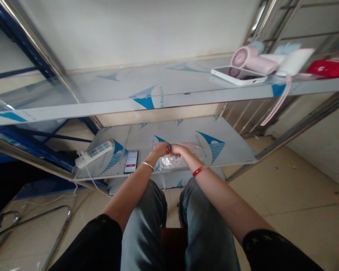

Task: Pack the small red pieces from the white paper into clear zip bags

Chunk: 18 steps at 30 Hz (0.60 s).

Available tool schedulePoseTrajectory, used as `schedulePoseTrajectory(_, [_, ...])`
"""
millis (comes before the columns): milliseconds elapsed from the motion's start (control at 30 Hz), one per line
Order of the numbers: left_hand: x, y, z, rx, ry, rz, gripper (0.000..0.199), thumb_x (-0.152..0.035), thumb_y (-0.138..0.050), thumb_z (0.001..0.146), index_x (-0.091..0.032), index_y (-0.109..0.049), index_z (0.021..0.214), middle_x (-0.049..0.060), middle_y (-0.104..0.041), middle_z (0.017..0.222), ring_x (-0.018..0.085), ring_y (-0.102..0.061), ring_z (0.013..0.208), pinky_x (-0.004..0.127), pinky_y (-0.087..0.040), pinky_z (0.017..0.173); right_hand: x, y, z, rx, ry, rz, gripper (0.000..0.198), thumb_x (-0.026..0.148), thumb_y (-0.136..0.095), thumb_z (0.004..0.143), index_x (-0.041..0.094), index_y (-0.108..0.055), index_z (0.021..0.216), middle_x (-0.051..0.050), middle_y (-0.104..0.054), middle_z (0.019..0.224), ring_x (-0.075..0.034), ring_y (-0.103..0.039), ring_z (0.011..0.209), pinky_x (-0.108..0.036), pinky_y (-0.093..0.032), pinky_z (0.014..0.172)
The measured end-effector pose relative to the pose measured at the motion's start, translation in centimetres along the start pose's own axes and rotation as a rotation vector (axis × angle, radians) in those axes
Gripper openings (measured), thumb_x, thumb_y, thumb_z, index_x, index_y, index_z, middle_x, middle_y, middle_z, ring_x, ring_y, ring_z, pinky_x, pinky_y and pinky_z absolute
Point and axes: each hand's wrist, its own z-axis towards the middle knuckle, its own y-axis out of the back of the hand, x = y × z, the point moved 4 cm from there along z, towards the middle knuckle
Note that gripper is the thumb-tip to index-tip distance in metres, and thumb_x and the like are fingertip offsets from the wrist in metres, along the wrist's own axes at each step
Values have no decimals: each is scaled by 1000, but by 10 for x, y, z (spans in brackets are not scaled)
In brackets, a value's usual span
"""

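My left hand (159,149) and my right hand (177,150) meet over the lower shelf with their fingers curled and pressed together. Small dark red spots show where the fingertips join; whether these are nails or a small item I cannot tell. Whatever the fingers pinch is hidden or too small to name. Just beneath and behind the hands lies a crinkled clear plastic bag (172,162); its contents are not clear. A phone (130,162) with a lit screen rests left of my left hand.
A white power strip (97,152) with a trailing cord sits on the left of the lower shelf (231,146). The upper shelf (101,90) overhangs it, carrying a white-edged phone (238,75), a pink handheld fan (252,62) and a red object (329,68). A chrome chair frame (56,233) stands left.
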Motion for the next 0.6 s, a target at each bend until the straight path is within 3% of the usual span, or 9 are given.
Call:
schedulePoseTrajectory(300, [-13,-2,-5,95,-14,69,25,-26,-77,70,-14,-74,93,19,-72,104,33,-64,107,41,-48,91,6,-1,-3,88,9,-71,13,11,-69,74,9,-70,86,-5,-66,68,-16,-63,65,-28,-52,65])
schedulePoseTrajectory(600, [-6,-10,0,171,-48,51,24,-31,-77,69,-16,-74,88,11,-74,101,26,-68,97,29,-51,81,5,-5,-1,164,1,-139,8,13,-68,73,9,-69,81,-1,-57,58,-14,-56,58,-28,-49,62])
